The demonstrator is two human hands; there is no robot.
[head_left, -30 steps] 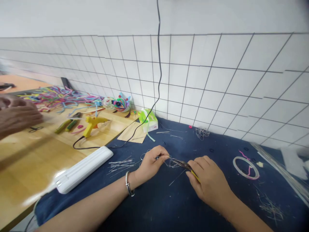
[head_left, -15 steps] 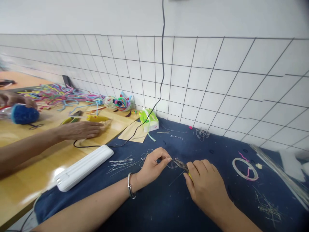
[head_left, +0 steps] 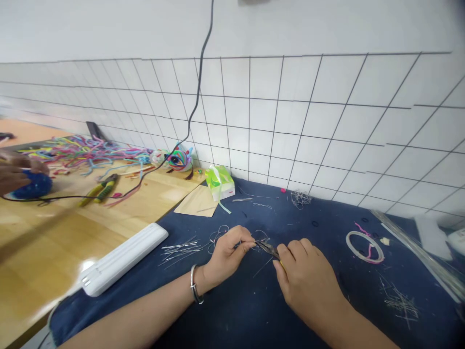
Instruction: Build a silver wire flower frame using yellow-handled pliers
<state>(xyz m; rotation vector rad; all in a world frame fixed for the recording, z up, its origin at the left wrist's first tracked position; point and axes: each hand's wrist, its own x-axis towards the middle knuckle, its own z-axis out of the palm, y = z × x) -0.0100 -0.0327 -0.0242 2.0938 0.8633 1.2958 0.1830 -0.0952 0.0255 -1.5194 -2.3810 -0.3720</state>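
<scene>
My left hand (head_left: 227,252), a bangle on its wrist, pinches a thin wire between thumb and fingers over the dark blue cloth. My right hand (head_left: 305,276) is wrapped round the handles of a pair of pliers (head_left: 267,248). The plier jaws point left and meet the wire right by my left fingertips. Fine wire loops show around the jaws; the exact grip point is too small to make out. Just left of my left hand lie a loose wire coil (head_left: 215,237) and a bunch of straight wire pieces (head_left: 180,249).
A white power strip-like bar (head_left: 125,259) lies at the left cloth edge. Farther back are a tissue pack (head_left: 220,182) and tangled wire (head_left: 300,198). A tape ring (head_left: 364,246) and wire scraps (head_left: 401,300) lie right. A co-worker's hands hold a blue object (head_left: 34,185) beyond green-yellow pliers (head_left: 105,188).
The co-worker's near hand has drawn back left from the yellow tool, which has left its spot. The black cord has swung left. My hands keep nearly the same pose.
</scene>
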